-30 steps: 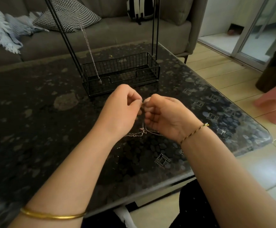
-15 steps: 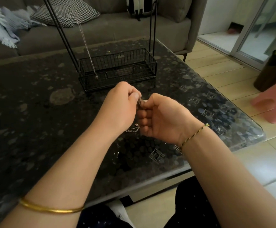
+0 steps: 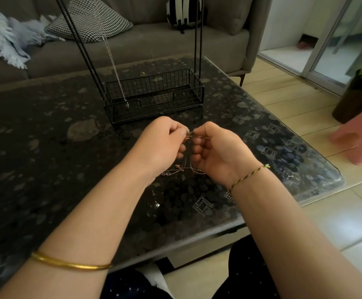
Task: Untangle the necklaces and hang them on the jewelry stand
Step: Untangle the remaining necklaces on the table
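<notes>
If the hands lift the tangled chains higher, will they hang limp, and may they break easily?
Probably limp: below the pinching left hand and right hand, the tangled chains droop and spread loosely. They look very thin, so likely light, and a hard pull might snap a link.

The tangled necklaces (image 3: 182, 169), thin rose-gold chains, hang knotted at centre. The black wire jewelry stand (image 3: 154, 111) stands upright at their 12 o'clock, with one silver chain (image 3: 113, 69) hanging on its 9 o'clock side.
</notes>
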`<state>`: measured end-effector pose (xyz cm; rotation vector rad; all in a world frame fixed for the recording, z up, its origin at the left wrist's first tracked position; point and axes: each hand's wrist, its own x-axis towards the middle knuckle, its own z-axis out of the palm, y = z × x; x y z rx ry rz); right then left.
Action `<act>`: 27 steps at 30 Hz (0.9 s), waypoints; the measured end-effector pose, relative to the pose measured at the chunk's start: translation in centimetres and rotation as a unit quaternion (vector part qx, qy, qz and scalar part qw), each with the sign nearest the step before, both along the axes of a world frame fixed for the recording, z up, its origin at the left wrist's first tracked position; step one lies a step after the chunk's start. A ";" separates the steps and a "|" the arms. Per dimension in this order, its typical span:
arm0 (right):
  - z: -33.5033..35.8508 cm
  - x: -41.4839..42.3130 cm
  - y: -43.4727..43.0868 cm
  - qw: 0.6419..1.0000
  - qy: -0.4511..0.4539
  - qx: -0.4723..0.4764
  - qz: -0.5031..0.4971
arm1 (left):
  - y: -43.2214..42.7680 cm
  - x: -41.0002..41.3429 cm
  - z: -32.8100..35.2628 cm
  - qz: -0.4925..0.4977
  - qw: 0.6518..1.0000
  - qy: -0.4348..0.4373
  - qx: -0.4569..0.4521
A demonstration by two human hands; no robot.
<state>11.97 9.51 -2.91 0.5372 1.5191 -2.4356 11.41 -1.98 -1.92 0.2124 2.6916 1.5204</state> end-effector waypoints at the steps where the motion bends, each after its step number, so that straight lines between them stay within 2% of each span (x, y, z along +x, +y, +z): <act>1: -0.1 0.0 -0.1 1.000 0.006 -0.005 -0.009 | 0.0 0.1 0.2 -0.005 1.000 0.011 -0.022; 4: -0.2 0.0 -0.4 0.999 0.024 0.001 -0.035 | 0.1 0.5 0.5 -0.007 0.996 0.041 -0.082; 7: -0.1 0.0 -0.6 0.996 0.047 0.007 -0.072 | 0.2 0.5 0.4 0.011 0.994 0.038 -0.101; 10: -0.1 0.1 -0.6 0.996 0.044 0.026 -0.070 | 0.2 0.0 0.2 0.057 0.998 -0.010 -0.017; 13: -0.5 0.1 -0.9 0.994 0.025 0.105 -0.014 | 0.1 -0.6 0.2 0.116 0.990 -0.046 0.071; 16: -0.7 0.1 -1.3 0.984 0.033 0.170 0.031 | 0.0 -0.5 0.3 0.130 0.984 -0.054 0.110; 19: -0.7 0.0 -1.3 0.989 0.030 0.145 0.021 | 0.0 -0.3 0.5 0.134 0.979 -0.069 0.134; 23: -0.5 0.0 -1.0 0.998 -0.001 0.070 0.004 | -0.5 0.0 1.3 0.130 0.941 -0.158 0.270; 27: -0.4 -0.1 -0.7 0.999 -0.020 0.038 -0.006 | -0.9 0.0 1.4 0.136 0.927 -0.167 0.306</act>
